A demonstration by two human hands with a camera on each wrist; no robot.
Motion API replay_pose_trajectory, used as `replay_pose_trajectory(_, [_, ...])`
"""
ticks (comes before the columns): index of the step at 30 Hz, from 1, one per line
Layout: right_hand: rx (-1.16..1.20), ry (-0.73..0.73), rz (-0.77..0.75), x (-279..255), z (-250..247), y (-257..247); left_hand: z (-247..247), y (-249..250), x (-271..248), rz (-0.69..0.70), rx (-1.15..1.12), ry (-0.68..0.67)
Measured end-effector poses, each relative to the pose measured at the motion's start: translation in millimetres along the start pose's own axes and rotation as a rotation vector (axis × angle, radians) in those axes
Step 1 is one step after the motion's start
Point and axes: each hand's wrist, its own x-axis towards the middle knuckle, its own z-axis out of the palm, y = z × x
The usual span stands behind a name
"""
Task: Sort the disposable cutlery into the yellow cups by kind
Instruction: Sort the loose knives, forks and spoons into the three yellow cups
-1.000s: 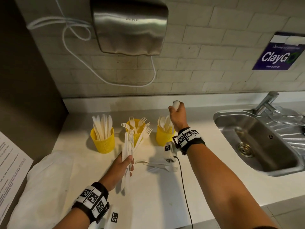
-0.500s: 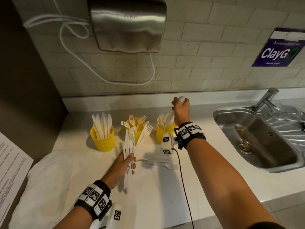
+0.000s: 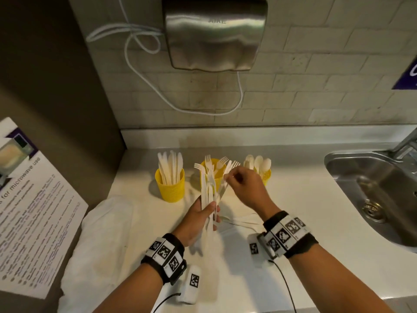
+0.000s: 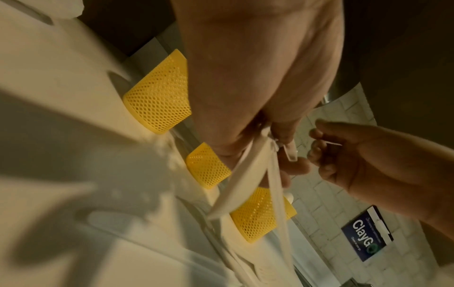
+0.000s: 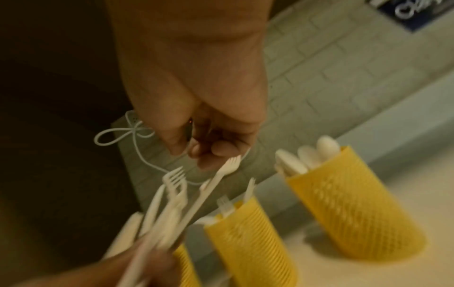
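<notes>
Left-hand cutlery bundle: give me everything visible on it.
The bundle is a fan of thin white plastic-looking pieces, mostly forks, tines up; some are too blurred to tell. The left hand grips the handles low down, above the white counter, in front of the middle yellow cup. The right hand pinches one fork near its top; whether it has left the bundle is unclear.

Warm, dim yellowish light over everything. The head view is fairly sharp in the middle, with straight lines bowing at the edges; the steel dryer catches soft glare, and forearm shadows fall on the white table. The left wrist view is soft, with broad dark shadows across its left half. The right wrist view smears with motion blur, its left side nearly black.
</notes>
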Motion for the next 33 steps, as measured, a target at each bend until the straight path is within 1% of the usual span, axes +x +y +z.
replay_pose_trajectory(3, [0.047,-0.065,0.063,-9,17,-7,3,2,3,0.038,0.02,-0.026])
replay_pose_trajectory(6, [0.101,-0.086,0.068,-12,26,-10,7,4,3,0.035,-0.009,-0.028])
replay_pose_trajectory(8, [0.181,-0.018,0.073,-10,30,-8,8,3,2,0.012,-0.05,-0.005])
replay_pose_trajectory(12, [0.605,0.147,0.214,0,26,-4,2,-2,3,0.006,-0.112,0.041])
replay_pose_trajectory(13, [0.657,0.174,0.247,2,22,-4,0,-2,3,0.011,-0.116,0.044])
replay_pose_trajectory(15, [0.615,0.209,0.309,3,18,-3,-2,-3,2,0.023,-0.132,0.046])
replay_pose_trajectory(16, [0.59,0.199,0.327,3,18,-1,-2,-3,3,0.029,-0.143,0.041])
replay_pose_trajectory(20, [0.605,0.04,0.387,1,29,4,-1,-3,2,0.024,-0.133,-0.011])
replay_pose_trajectory(22, [0.582,0.021,0.401,1,34,4,0,-4,1,0.003,-0.132,-0.026])
replay_pose_trajectory(24, [0.558,0.071,0.402,3,36,7,-1,-5,1,-0.011,-0.149,-0.019])
replay_pose_trajectory(26, [0.553,0.16,0.38,6,34,9,-4,-7,1,-0.013,-0.16,-0.01])
replay_pose_trajectory(28, [0.584,0.256,0.386,10,27,9,-8,-8,1,-0.005,-0.139,0.004])
replay_pose_trajectory(29, [0.625,0.278,0.387,12,21,8,-9,-9,1,0.0,-0.122,0.01])
replay_pose_trajectory(31, [0.695,0.256,0.348,15,15,3,-11,-10,2,0.008,-0.082,0.019])
replay_pose_trajectory(32, [0.681,0.231,0.31,15,13,0,-11,-11,2,0.014,-0.054,0.023])
replay_pose_trajectory(33, [0.611,0.209,0.266,14,12,-4,-11,-11,3,0.022,-0.019,0.029])
